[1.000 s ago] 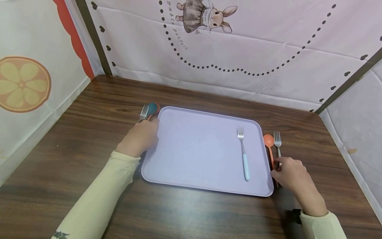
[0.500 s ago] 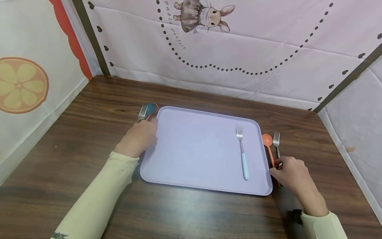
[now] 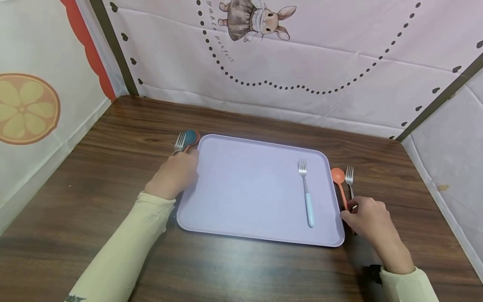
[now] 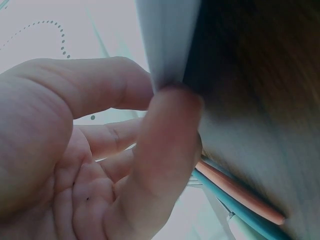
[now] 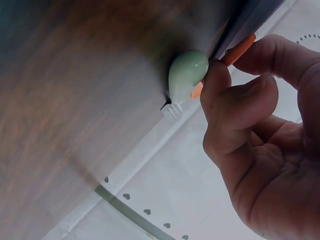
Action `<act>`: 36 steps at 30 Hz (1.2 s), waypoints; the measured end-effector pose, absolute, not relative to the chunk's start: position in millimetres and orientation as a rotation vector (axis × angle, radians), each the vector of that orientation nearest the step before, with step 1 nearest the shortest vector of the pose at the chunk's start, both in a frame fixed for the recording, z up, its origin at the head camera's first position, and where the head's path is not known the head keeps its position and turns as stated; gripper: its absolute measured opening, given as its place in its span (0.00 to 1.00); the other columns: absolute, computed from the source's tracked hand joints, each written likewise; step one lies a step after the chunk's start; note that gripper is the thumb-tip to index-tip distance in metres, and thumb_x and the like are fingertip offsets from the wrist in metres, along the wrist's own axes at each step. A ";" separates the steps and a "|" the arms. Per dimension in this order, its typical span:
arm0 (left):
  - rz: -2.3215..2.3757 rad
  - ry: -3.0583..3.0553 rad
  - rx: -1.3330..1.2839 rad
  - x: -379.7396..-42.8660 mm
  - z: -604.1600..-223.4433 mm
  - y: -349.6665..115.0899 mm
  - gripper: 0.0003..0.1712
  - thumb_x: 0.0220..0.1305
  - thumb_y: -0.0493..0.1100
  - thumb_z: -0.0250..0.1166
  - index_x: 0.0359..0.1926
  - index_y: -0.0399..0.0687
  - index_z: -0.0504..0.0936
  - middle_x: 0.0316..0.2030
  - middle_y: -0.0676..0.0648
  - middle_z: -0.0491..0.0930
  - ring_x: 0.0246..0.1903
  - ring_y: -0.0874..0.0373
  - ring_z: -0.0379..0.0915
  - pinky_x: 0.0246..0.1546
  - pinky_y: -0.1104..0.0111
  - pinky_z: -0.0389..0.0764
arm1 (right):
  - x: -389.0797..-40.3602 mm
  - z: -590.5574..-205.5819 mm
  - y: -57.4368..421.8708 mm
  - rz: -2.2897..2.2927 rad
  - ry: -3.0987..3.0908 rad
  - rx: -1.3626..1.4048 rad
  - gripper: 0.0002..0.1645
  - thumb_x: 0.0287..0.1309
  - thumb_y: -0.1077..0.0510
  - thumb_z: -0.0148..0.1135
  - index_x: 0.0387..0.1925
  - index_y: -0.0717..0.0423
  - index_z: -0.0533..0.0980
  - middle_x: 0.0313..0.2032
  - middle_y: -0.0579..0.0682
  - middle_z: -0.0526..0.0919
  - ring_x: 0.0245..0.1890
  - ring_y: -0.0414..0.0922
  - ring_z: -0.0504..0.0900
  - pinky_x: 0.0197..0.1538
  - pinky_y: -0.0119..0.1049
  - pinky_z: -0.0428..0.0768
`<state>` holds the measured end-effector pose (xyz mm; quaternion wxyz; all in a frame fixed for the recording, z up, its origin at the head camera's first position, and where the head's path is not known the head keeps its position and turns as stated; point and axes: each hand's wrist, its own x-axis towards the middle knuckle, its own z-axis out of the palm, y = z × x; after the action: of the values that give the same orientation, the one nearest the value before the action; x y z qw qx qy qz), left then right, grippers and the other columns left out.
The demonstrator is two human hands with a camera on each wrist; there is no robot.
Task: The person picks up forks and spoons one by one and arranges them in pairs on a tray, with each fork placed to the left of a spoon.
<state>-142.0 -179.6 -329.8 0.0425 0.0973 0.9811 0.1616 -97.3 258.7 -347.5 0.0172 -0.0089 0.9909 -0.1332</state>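
Observation:
A pale lilac tray (image 3: 241, 188) lies on the table. My left hand (image 3: 173, 174) pinches the tray's left rim between thumb and finger, clearest in the left wrist view. Beyond it, a fork (image 3: 180, 141) and a teal spoon (image 3: 190, 137) overlapping an orange-red spoon (image 3: 198, 136) lie left of the tray. At the tray's right side, my right hand (image 3: 371, 216) pinches the handle of an orange spoon (image 3: 338, 176). Beside this spoon lies another fork (image 3: 349, 175), its pale green handle (image 5: 187, 75) partly hidden by the hand from above. On the tray rests a fork with a light blue handle (image 3: 310, 209).
Dark wood-grain table (image 3: 113, 184) surrounds the tray. A printed cloth (image 3: 320, 50) hangs along the back edge, and further cloth walls (image 3: 22, 176) stand at both sides.
The head view has shifted slightly. The right hand has slid a little away along the orange spoon's handle. The left hand, tray and cutlery look otherwise unchanged.

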 end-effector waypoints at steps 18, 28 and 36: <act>0.491 3.010 0.284 -141.8 -331.7 -179.6 0.04 0.57 0.31 0.50 0.35 0.35 0.67 0.21 0.40 0.69 0.18 0.48 0.67 0.16 0.61 0.69 | -95.0 -347.5 256.8 -0.449 3.171 -0.029 0.13 0.41 0.57 0.60 0.29 0.61 0.79 0.19 0.47 0.78 0.19 0.44 0.71 0.22 0.43 0.71; 0.484 3.014 0.281 -142.4 -331.8 -178.9 0.05 0.57 0.31 0.51 0.36 0.35 0.67 0.22 0.40 0.70 0.19 0.48 0.67 0.17 0.59 0.70 | -95.0 -348.1 253.1 -0.464 3.200 -0.032 0.13 0.41 0.58 0.60 0.30 0.63 0.79 0.19 0.48 0.77 0.17 0.44 0.69 0.20 0.41 0.70; 0.480 3.024 0.292 -142.9 -332.2 -179.6 0.05 0.56 0.32 0.51 0.35 0.35 0.68 0.22 0.40 0.70 0.20 0.47 0.68 0.19 0.58 0.71 | -95.8 -347.3 249.5 -0.484 3.186 -0.041 0.13 0.40 0.59 0.59 0.30 0.63 0.79 0.20 0.48 0.78 0.18 0.44 0.70 0.20 0.40 0.70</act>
<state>-142.9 -179.6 -332.2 0.0330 0.0950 0.9826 0.1561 -95.8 249.5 -347.3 -0.0406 -0.0127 0.9878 -0.1500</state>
